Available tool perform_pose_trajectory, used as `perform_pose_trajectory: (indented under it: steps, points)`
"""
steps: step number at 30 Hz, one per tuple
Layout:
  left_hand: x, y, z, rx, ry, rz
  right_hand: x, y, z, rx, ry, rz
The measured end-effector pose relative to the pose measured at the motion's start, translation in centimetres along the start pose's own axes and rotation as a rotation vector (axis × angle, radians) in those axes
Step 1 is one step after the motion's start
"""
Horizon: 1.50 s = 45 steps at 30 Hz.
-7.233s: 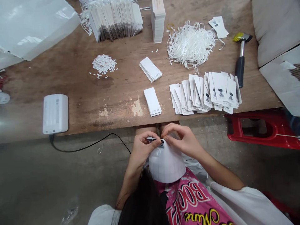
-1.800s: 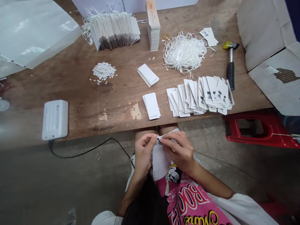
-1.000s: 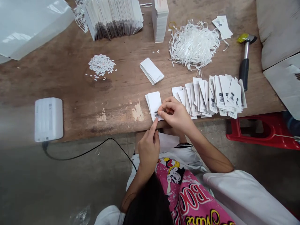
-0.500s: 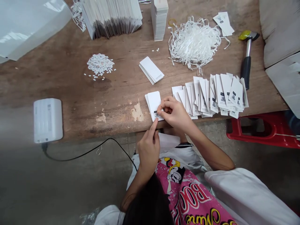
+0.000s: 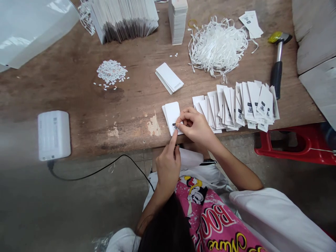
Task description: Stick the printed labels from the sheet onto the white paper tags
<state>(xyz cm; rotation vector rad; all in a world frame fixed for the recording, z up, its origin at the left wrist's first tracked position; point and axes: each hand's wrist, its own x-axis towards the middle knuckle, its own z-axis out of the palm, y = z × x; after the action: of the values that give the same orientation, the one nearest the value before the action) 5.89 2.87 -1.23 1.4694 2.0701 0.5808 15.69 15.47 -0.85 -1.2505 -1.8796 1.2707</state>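
A small stack of white rectangular cards (image 5: 171, 115) lies at the near edge of the wooden table (image 5: 115, 115). My right hand (image 5: 194, 127) reaches over its lower end, with the fingertips pinching a small dark-printed tag (image 5: 175, 127) against the card. Just below, my left hand (image 5: 168, 168) rises from the table edge with its index finger extended, its tip at the stack's lower corner. Whether that hand grips anything is hidden. Another small card stack (image 5: 169, 78) lies farther up the table.
To the right stands a fanned row of printed tags (image 5: 236, 106), behind it a heap of white ribbons (image 5: 217, 45) and a hammer (image 5: 277, 66). A large tag stack (image 5: 123, 17), white bits (image 5: 111, 71), a white corded box (image 5: 54, 135) and a red stool (image 5: 291, 143) surround the table.
Both hands have moved up from my lap to the card stack at the table edge. Over the last half second they have hardly moved, with the left index finger slightly higher.
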Motion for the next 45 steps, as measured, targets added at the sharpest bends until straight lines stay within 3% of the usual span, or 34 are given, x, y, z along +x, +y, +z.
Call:
perform_pose_trajectory:
  steps: [4, 6, 8, 11, 13, 19, 22, 26, 30, 31, 33, 35, 37, 39, 42, 45]
  points:
    - [0.1, 0.2, 0.0, 0.03, 0.027, -0.026, -0.7, 0.3, 0.1, -0.148, 0.08, -0.123]
    - [0.1, 0.3, -0.1, 0.024, 0.03, -0.032, -1.4, 0.4, 0.2, -0.298, 0.203, -0.23]
    - [0.2, 0.2, -0.1, 0.012, 0.022, -0.036, -2.2, 0.7, 0.3, -0.438, 0.247, -0.375]
    - [0.1, -0.1, -0.1, -0.036, 0.001, -0.065, -3.5, 1.4, 0.4, -0.586, 0.088, -0.555]
    - [0.0, -0.5, 0.0, -0.099, 0.012, -0.116, -4.1, 2.0, 0.3, -0.641, 0.008, -0.587]
    - [-0.6, -0.8, -0.1, -0.268, 0.068, -0.194, -4.4, 2.3, -0.2, -0.606, -0.06, -0.546]
    - [-0.8, -0.7, -0.2, -0.301, 0.077, -0.223, -4.3, 1.5, -0.7, -0.584, -0.023, -0.619]
    - [-1.1, -1.1, -0.4, -0.371, 0.03, -0.229, -4.9, 0.5, -4.0, -0.529, 0.176, -0.705]
    - [-1.1, -2.1, -1.0, -0.568, -0.134, -0.232, -6.9, 1.5, -10.3, -0.601, 0.573, -0.617]
    - [-1.0, -2.3, -1.2, -0.622, -0.164, -0.235, -7.4, 2.1, -11.7, -0.664, 0.605, -0.581]
    - [-0.8, -2.5, -1.6, -0.716, -0.204, -0.248, -8.6, 3.1, -13.9, -0.764, 0.503, -0.465]
    - [-0.7, -2.4, -2.0, -0.788, -0.24, -0.268, -9.6, 3.5, -14.6, -0.779, 0.37, -0.371]
    - [-0.6, -2.1, -2.2, -0.839, -0.276, -0.273, -10.3, 3.0, -13.5, -0.679, 0.345, -0.346]
    - [-0.7, -1.5, -2.2, -0.872, -0.296, -0.26, -10.8, 1.7, -11.0, -0.502, 0.324, -0.347]
    - [-0.9, -0.6, -2.1, -0.91, -0.3, -0.227, -10.7, -0.4, -6.2, -0.283, 0.031, -0.326]
    - [-1.0, -0.4, -2.0, -0.984, -0.283, -0.182, -10.2, -1.6, -2.9, -0.199, -0.029, -0.323]
